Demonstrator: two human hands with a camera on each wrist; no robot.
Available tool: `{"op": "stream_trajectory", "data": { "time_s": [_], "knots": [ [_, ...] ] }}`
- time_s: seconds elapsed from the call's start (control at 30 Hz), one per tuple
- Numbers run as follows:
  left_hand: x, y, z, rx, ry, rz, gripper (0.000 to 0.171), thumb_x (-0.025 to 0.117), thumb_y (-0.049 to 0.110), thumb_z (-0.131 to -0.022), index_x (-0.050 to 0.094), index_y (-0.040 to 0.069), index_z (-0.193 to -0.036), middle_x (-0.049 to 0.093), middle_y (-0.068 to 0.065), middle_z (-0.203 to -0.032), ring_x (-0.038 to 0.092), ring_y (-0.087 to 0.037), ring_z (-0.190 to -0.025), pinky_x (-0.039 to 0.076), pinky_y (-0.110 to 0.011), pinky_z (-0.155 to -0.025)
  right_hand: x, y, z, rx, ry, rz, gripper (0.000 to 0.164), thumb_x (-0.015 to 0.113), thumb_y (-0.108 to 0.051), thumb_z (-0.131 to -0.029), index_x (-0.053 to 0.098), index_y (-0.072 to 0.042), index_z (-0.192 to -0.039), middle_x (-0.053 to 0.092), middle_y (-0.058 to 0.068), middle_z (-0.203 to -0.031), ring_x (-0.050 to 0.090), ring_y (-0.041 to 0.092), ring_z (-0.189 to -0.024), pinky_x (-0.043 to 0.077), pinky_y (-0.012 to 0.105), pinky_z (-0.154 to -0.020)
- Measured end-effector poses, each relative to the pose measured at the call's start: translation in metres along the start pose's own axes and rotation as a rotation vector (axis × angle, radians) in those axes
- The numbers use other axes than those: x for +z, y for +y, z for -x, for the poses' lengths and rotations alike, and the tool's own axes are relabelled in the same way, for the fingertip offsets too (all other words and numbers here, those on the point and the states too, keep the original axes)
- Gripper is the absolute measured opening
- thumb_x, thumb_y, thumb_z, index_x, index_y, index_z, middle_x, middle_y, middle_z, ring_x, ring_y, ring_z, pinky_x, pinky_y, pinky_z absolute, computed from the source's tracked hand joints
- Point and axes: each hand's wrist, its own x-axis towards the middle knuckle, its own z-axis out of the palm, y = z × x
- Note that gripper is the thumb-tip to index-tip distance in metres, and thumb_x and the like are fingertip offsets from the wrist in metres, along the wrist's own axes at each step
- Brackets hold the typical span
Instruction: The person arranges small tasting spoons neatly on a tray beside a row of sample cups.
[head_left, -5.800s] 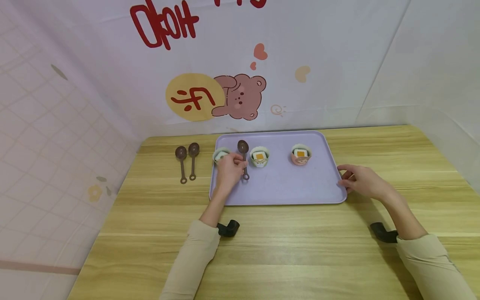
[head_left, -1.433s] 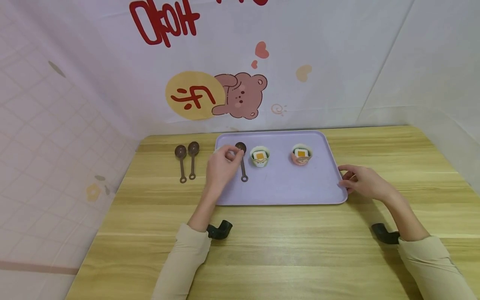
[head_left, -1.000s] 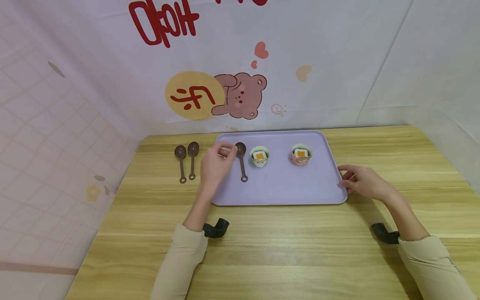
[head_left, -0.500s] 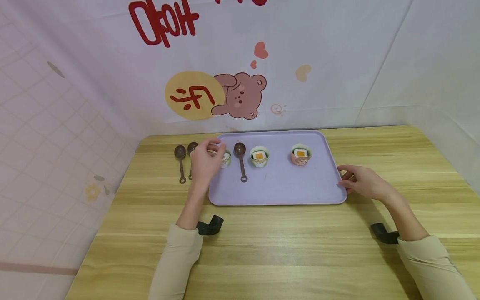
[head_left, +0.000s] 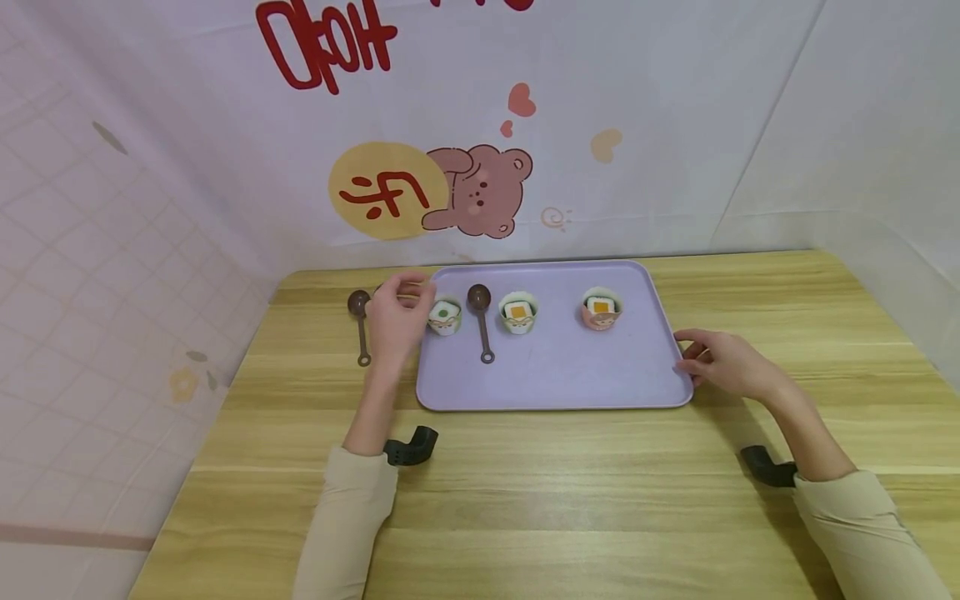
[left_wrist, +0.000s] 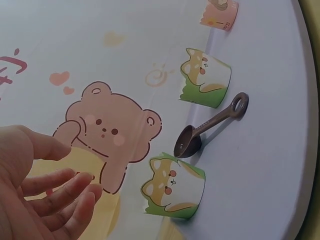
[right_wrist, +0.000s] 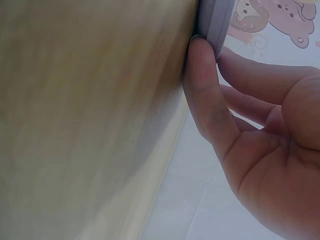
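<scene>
My left hand (head_left: 396,321) hovers at the tray's left end, fingers loosely bent and holding nothing, as the left wrist view confirms. A brown measuring spoon (head_left: 483,325) lies on the lilac tray (head_left: 585,375), between a paper cup (head_left: 445,321) with a white, green-dotted piece and another paper cup (head_left: 519,315) with a white, orange-topped piece. Farther right stands a pink paper cup (head_left: 602,312) with a similar orange-topped piece. My right hand (head_left: 723,362) pinches the tray's right rim between thumb and fingers, seen close up in the right wrist view.
Left of the tray, a second brown measuring spoon (head_left: 362,325) lies on the wooden table (head_left: 570,492). My left hand mostly covers a third one beside it. Behind the table hangs a white cloth (head_left: 637,83) with a printed bear.
My left hand has let go of the spoon on the tray and moved left, off the tray and over the spoons on the table. The right hand stays at the rim.
</scene>
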Motion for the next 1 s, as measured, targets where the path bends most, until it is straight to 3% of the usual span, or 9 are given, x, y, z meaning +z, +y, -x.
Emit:
{"op": "stream_trajectory", "data": {
  "time_s": [0.17,0.53,1.0],
  "knots": [
    [-0.005,-0.005,-0.003,-0.012,0.012,0.026,0.026,0.071,0.018,-0.093,0.07,0.001,-0.113,0.073,-0.014,-0.097,0.071,-0.029,-0.087,0.055,-0.039,-0.077,0.0,0.0,0.0,-0.004,0.0,0.002,0.046,0.066,0.003,-0.095,0.045,0.023,-0.13,0.066,0.018,-0.09,0.069,0.022,-0.073,0.059,0.032,-0.062],
    [-0.014,-0.019,-0.012,-0.034,0.046,0.036,0.026,0.071,0.01,-0.093,0.069,-0.003,-0.115,0.073,-0.019,-0.101,0.07,-0.03,-0.088,0.049,-0.02,-0.072,0.002,-0.001,0.0,0.004,0.003,-0.012,0.046,0.066,0.004,-0.094,0.045,0.023,-0.131,0.066,0.017,-0.091,0.069,0.022,-0.073,0.059,0.032,-0.063],
    [-0.032,-0.035,-0.019,-0.146,0.042,0.053,0.026,0.066,0.009,-0.097,0.066,0.0,-0.121,0.07,-0.018,-0.108,0.066,-0.026,-0.096,0.051,-0.027,-0.084,0.002,-0.001,0.0,0.01,0.002,-0.022,0.046,0.065,0.005,-0.094,0.044,0.024,-0.131,0.065,0.018,-0.091,0.069,0.025,-0.076,0.06,0.033,-0.063]
  ]
}}
